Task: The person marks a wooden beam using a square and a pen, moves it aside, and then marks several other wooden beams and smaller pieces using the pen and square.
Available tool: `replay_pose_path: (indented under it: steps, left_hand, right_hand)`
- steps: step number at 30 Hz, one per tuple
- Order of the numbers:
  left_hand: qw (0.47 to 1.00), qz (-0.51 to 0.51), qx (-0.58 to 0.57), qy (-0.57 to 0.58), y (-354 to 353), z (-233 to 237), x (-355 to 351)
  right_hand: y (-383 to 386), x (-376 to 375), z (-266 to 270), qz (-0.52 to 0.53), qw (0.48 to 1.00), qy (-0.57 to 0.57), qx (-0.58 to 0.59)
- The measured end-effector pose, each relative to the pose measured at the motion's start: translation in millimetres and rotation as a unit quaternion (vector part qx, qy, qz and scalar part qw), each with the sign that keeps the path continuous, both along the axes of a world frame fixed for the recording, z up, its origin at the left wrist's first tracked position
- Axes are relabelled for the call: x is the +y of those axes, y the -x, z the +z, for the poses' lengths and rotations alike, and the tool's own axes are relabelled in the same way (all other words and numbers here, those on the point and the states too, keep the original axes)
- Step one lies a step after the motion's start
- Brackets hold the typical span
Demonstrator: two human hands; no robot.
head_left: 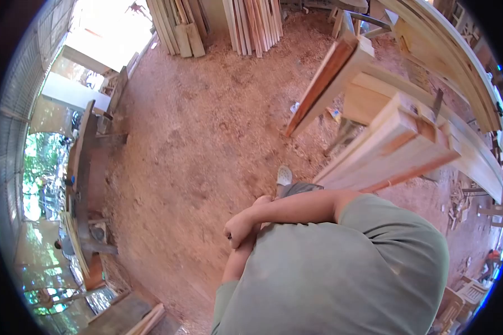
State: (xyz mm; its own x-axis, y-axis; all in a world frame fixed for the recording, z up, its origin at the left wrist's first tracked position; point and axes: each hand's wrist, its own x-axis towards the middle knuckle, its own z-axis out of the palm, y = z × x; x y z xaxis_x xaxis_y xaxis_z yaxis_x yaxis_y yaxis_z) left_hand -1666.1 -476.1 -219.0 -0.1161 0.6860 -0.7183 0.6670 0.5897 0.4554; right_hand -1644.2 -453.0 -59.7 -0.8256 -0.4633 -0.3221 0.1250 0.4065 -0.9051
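My forearms cross in front of my green shirt (318,268). My right hand (240,228) is closed and rests against my left forearm (237,262). A small dark spot shows at the edge of that fist, too small to name. Of my left hand (262,200), only a part shows beyond my right wrist; its fingers are hidden. One light-coloured shoe (284,175) stands on the floor just past my arms.
Stacked, planed timber (397,145) lies at right, beside an upright reddish board (321,86). Planks (254,28) lean at the back. A long wooden bench (82,173) runs along the left. Shavings cover the dirt floor (179,128). A person (490,259) is at far right.
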Motion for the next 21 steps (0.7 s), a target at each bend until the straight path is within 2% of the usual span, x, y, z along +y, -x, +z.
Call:
replay_pose_path:
  steps: [1, 4, 6, 7, 9, 10, 11, 12, 13, 15, 17, 19, 21]
  left_hand:
    - [1.000, -0.004, 0.009, -0.002, 22.7, 2.7, 20.2]
    - [0.991, 0.091, 0.096, -0.003, 79.9, 31.1, 87.2]
    - [0.982, 0.133, 0.133, 0.014, 95.2, 44.8, 110.5]
    - [0.985, 0.117, 0.123, 0.015, 98.4, 38.0, 126.3]
    - [0.994, 0.030, 0.105, 0.018, 113.9, 14.0, 158.5]
    - [0.995, 0.013, 0.102, 0.016, 125.1, -23.0, 178.4]
    - [0.994, -0.097, 0.054, -0.014, 138.2, -81.8, 199.0]
    - [0.977, -0.210, 0.005, -0.040, 138.4, -80.1, 221.1]
    - [0.970, -0.239, 0.003, -0.037, 136.5, -78.7, 238.3]
    - [0.970, -0.232, 0.047, -0.064, 109.5, 3.0, 284.8]
    - [0.954, -0.289, 0.027, -0.075, 107.3, 11.9, 314.6]
    - [0.921, -0.389, 0.019, -0.007, 107.7, 34.9, 350.9]
    - [0.902, -0.431, 0.018, -0.018, 119.1, 39.3, 375.0]
  right_hand:
    - [19.7, 15.5, -3.8, -0.002, 1.000, 0.010, 0.012]
    - [70.8, 67.4, -7.3, 0.004, 0.999, 0.006, 0.048]
    - [86.1, 92.9, -2.8, -0.035, 0.998, 0.020, 0.044]
    - [87.0, 112.3, -0.5, -0.055, 0.998, 0.015, 0.037]
    - [90.3, 152.2, 4.5, -0.104, 0.994, 0.032, 0.009]
    - [93.0, 173.4, 5.9, -0.138, 0.989, 0.048, -0.007]
    - [97.8, 194.4, -0.9, -0.160, 0.986, 0.048, -0.007]
    - [102.4, 213.7, -11.8, -0.199, 0.979, 0.040, -0.014]
    - [107.1, 231.5, -23.1, -0.241, 0.970, 0.034, -0.021]
    - [106.6, 267.6, -26.5, -0.318, 0.947, 0.029, -0.021]
    - [105.3, 294.4, -31.9, -0.392, 0.919, 0.020, -0.033]
    - [110.7, 321.5, -34.4, -0.483, 0.875, 0.024, -0.008]
    - [123.0, 342.8, -21.4, -0.534, 0.846, 0.010, -0.014]
